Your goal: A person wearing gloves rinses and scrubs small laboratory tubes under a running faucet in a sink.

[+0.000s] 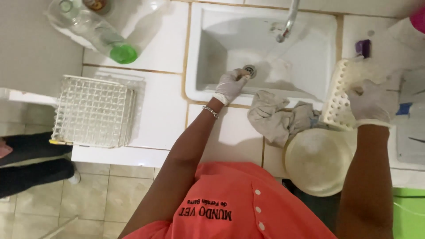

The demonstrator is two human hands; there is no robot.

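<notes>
Seen from above, a white sink [310, 57] set in a tiled bench; the gloved left hand [230, 85] reaches inside, fingers curled at the drain [250, 70]; the gloved right hand [372, 101] grips a perforated white rack [337, 95] just right of the sink; best held level while the drain is cleared; a grey rag [276, 117] lies on the sink's front edge.

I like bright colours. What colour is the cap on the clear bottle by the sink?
Bright green cap on the bottle, clearest in the head view.
</notes>
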